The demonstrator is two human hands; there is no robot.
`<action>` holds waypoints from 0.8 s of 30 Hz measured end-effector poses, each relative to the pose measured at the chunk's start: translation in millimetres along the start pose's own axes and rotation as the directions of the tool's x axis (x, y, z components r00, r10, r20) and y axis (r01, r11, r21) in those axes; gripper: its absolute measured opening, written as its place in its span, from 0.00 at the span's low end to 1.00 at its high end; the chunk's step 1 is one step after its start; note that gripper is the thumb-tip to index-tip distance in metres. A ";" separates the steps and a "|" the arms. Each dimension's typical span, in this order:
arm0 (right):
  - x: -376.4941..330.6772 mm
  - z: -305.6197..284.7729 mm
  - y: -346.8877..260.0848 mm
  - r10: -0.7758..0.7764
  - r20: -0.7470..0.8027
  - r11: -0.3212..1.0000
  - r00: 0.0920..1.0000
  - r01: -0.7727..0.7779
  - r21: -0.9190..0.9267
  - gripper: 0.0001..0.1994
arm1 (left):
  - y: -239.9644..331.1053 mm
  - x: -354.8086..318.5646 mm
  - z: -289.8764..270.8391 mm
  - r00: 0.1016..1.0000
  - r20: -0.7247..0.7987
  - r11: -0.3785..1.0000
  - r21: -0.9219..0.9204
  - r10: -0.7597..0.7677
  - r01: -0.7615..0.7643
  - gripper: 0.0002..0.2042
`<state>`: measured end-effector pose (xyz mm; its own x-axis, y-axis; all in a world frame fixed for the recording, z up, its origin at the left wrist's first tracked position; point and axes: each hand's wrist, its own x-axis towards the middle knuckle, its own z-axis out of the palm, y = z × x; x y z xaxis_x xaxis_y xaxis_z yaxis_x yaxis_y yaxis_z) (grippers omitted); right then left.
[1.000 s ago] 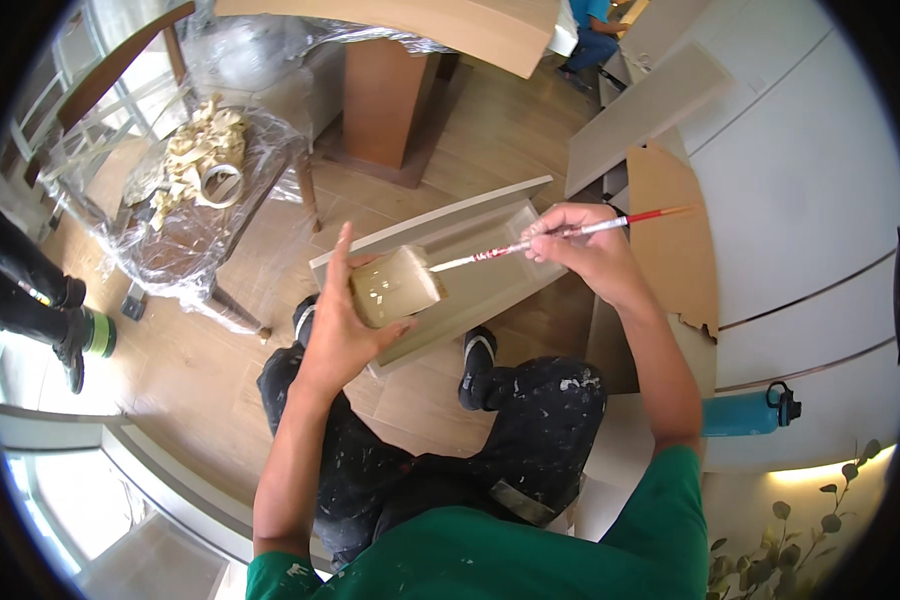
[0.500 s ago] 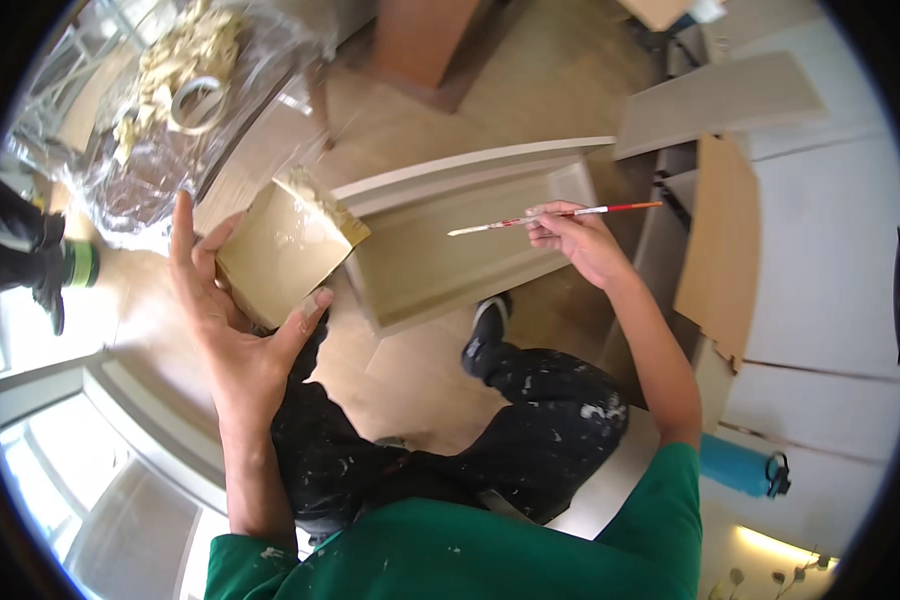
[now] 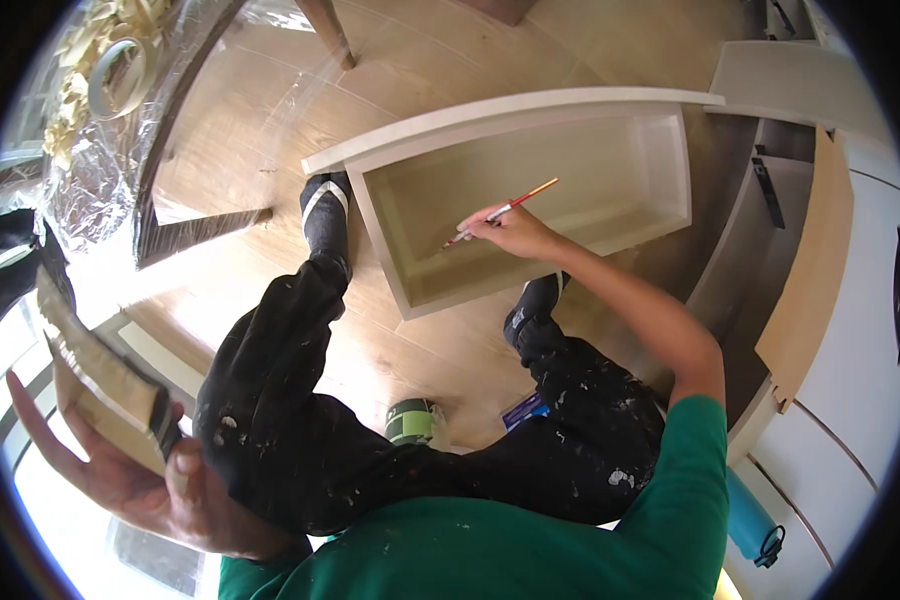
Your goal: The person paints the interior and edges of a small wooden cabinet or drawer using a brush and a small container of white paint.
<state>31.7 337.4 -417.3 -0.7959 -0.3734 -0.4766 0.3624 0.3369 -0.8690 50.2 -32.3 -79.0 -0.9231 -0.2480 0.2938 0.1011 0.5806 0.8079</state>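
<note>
My left hand (image 3: pixel 185 500) is at the lower left, its thumb and some fingers closed on a shallow beige box-like piece (image 3: pixel 105 375) with pale paint smeared along its edge. It is held tilted beside my left knee. In my right hand (image 3: pixel 515 232) a thin paintbrush (image 3: pixel 536 191) with a red, white and orange handle is pinched. Its tip points down into a beige drawer (image 3: pixel 530 100) on the floor in front of me. I cannot tell whether the bristles touch the drawer's bottom. My feet stand beside the drawer.
At the upper left lie a roll of tape (image 3: pixel 105 95), clear plastic sheeting (image 3: pixel 95 185) and crumpled tan paper (image 3: pixel 65 110). A green can (image 3: pixel 408 424) stands between my legs. An opened cabinet (image 3: pixel 740 270) and a blue bottle (image 3: pixel 750 515) are at the right.
My left hand has moved down and left with the beige piece, tilting it. My right hand has lowered the paintbrush into the drawer. The view has shifted.
</note>
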 end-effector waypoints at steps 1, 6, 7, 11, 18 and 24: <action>1.1 6.0 5.9 -0.019 -0.014 0.999 1.000 0.019 -0.032 0.11 | -2.2 2.5 -2.2 1.000 -0.001 0.999 0.038 0.012 -0.012 0.61; 20.0 28.1 21.0 -0.028 0.024 0.999 0.999 0.029 -0.036 0.11 | -11.9 -1.4 -12.9 0.997 -0.040 0.981 0.188 0.064 -0.055 0.55; 21.2 30.2 23.2 -0.017 0.030 0.999 0.999 0.019 -0.042 0.11 | -13.1 0.3 -12.7 0.997 -0.028 0.979 0.194 0.065 -0.058 0.54; 20.2 40.7 28.8 0.006 0.043 0.997 0.999 -0.003 -0.081 0.12 | -20.5 -2.7 -21.7 0.998 0.015 0.982 0.183 0.054 -0.056 0.49; 25.9 55.3 47.4 0.005 0.049 0.988 0.999 0.002 -0.151 0.12 | -20.1 -9.3 -19.4 0.998 -0.004 0.982 0.182 0.060 -0.058 0.49; 26.5 50.7 43.6 0.021 0.050 0.983 0.999 -0.011 -0.184 0.12 | -21.3 -9.2 -13.3 0.999 -0.008 0.982 0.181 0.049 -0.047 0.48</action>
<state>51.0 298.5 -474.6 -0.7628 -0.4094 -0.5005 0.2757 0.4942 -0.8244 61.4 -52.7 -92.2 -0.9140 -0.2257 0.3371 0.0753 0.7220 0.6878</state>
